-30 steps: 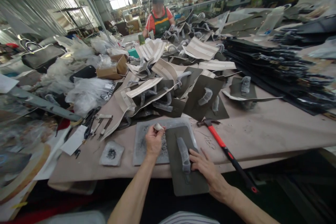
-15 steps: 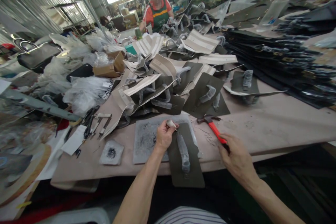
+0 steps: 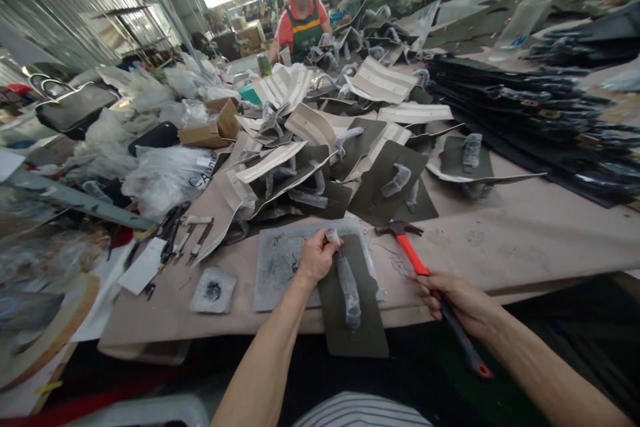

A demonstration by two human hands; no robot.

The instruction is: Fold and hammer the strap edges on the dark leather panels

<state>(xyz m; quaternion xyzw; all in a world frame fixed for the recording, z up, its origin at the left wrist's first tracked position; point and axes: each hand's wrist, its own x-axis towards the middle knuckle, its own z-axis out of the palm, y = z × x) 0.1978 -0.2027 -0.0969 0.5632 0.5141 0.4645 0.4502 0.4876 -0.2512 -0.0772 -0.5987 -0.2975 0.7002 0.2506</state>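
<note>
My left hand [image 3: 318, 259] is closed on a short whitish cylinder [image 3: 333, 235], held upright at the upper end of a dark olive panel [image 3: 327, 300]. What its lower end touches is hidden by my fingers. A plastic-wrapped handle [image 3: 349, 287] runs along the panel, which overhangs the table's front edge. Under the panel's far part lies a grey, scuffed slab [image 3: 273, 260]. To the right, my right hand [image 3: 457, 297] grips a claw hammer [image 3: 411, 255] by its red and black handle. The hammer head is low over the table, beyond the panel's right edge.
Panels with wrapped handles [image 3: 390, 180] are heaped behind the slab. A small tray of dark bits [image 3: 214, 290] and hand tools [image 3: 187, 240] lie left. Black pieces [image 3: 525, 120] are stacked at right. A co-worker [image 3: 304, 23] in an apron is across the table.
My right hand has slid along the hammer, so more of its black handle shows behind the hand. The whitish cylinder in my left hand has tipped more upright.
</note>
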